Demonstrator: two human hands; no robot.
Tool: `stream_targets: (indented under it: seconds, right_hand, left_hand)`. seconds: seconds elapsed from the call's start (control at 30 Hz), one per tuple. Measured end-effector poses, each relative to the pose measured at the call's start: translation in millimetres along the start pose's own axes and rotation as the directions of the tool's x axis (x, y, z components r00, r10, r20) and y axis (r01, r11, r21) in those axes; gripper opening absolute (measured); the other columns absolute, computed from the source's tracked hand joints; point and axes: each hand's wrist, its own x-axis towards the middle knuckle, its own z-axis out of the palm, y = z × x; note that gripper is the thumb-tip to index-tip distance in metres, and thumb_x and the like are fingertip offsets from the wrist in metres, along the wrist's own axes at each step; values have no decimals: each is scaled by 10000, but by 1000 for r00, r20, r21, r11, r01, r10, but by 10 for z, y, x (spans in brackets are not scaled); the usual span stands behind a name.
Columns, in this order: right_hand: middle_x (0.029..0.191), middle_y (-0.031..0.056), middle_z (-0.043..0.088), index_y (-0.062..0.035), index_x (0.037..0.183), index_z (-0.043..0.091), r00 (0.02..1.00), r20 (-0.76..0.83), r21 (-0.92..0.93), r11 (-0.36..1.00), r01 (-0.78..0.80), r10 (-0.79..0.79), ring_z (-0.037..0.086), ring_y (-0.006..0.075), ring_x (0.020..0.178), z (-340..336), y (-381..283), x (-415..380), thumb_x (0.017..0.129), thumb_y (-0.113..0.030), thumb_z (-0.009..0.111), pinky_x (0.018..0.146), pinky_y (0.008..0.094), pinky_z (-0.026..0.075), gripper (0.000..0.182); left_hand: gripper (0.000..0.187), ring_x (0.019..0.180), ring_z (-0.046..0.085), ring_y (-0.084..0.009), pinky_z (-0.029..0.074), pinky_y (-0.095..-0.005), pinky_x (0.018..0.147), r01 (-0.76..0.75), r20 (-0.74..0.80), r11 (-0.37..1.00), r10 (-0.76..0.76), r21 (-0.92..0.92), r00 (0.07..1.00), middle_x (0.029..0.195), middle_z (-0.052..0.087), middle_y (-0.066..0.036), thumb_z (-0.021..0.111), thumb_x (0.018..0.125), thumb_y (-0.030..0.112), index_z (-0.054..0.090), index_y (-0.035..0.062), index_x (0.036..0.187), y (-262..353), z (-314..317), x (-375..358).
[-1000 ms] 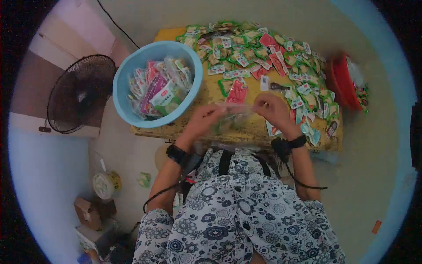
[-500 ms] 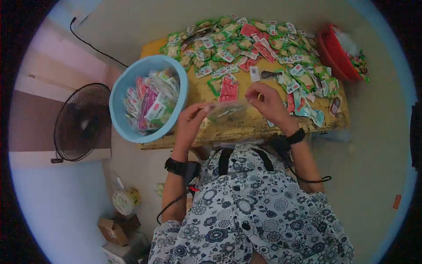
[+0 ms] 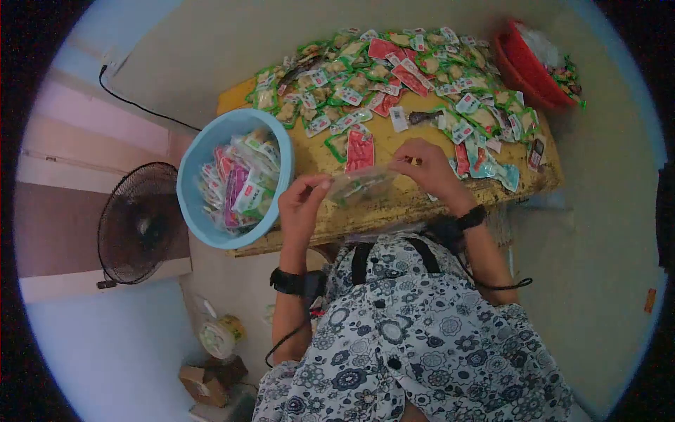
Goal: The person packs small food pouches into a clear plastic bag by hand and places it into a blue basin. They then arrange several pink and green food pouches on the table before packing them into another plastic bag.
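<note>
Between my two hands a clear plastic bag (image 3: 362, 186) is stretched over the front of the yellow table (image 3: 309, 228). My left hand (image 3: 302, 200) pinches its left end and my right hand (image 3: 427, 167) pinches its right end. Something greenish shows in the bag, too blurred to name. Just beyond the bag lies a red packet (image 3: 360, 150), beside a green-edged packet (image 3: 337, 145). Past my right hand are a dark packet with a white label (image 3: 422, 117) and a light blue packet (image 3: 503, 174).
A light blue basin (image 3: 186, 179) full of bagged packets stands at the table's left. Many green and red snack packets (image 3: 351, 81) cover its back. Red baskets (image 3: 520, 70) stand at the far right. A fan (image 3: 140, 225), a bucket (image 3: 218, 340) and a cardboard box (image 3: 204, 383) are at the left.
The view has shifted and tilted slightly. Both hands still hold the bag by its ends, and its face now shows more broadly.
</note>
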Motion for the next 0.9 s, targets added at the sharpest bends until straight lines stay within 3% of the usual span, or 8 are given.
stream_targets:
  seconds: [0.17,0.27,0.47,0.5,0.57,0.67,0.77,0.9]
  right_hand:
    - [798,-4,603,-38,847,674,999,8,321,946,-39,39,532,78,732,-6,8,-10,854,-183,706,647,253,420,148]
    - [808,3,607,-20,846,670,999,9,362,931,-49,49,531,77,732,49,89,-65,853,-186,707,643,260,423,170]
    - [809,40,587,-19,882,648,991,-104,160,983,95,-79,534,122,721,47,52,-93,869,-155,671,639,264,427,139]
    - [824,64,603,-26,890,646,989,-108,120,986,117,-105,561,177,752,43,53,-91,859,-157,670,671,299,449,137]
    - [854,111,634,-40,906,641,982,-106,40,987,158,-153,615,286,816,44,51,-90,839,-162,668,734,370,492,142]
    - [871,110,638,-53,903,636,980,-118,46,985,168,-162,620,301,839,43,-35,-104,823,-146,670,736,383,496,127]
    - [826,63,587,-41,918,651,967,-150,47,975,217,-208,556,175,734,44,-87,-97,840,-87,666,624,289,433,92]
    - [842,71,601,-49,946,653,941,-185,-9,958,287,-284,579,203,762,39,-53,-96,822,-63,671,635,301,447,126]
  left_hand:
    - [148,868,606,-109,470,-259,810,-26,-9,999,27,32,1000,926,688,-35,671,875,107,696,13,986,-24,-39,33]
    - [121,872,613,-99,483,-253,794,-13,19,1000,12,21,1000,935,687,-41,658,882,58,686,8,989,-55,-27,-11]
    - [198,893,633,-156,486,-294,840,-38,60,999,37,21,998,940,685,-55,694,869,153,670,5,998,-96,-41,81]
    - [214,928,631,-181,484,-312,858,-111,67,981,102,158,993,974,682,-71,699,862,163,668,9,1006,-45,-22,94]
    - [246,999,626,-230,479,-348,892,-245,102,876,223,417,970,1042,676,-104,710,847,184,664,17,1023,171,46,74]
    - [294,1112,567,-319,451,-414,946,-493,274,588,425,641,863,1118,639,-148,718,820,201,656,35,1054,484,234,155]
    - [305,1135,520,-360,433,-457,957,-607,408,495,458,621,790,1105,619,-162,707,797,183,647,50,1065,469,429,301]
    - [259,1060,539,-373,450,-472,915,-678,482,431,483,596,731,1047,621,-157,683,781,147,655,64,1025,436,640,405]
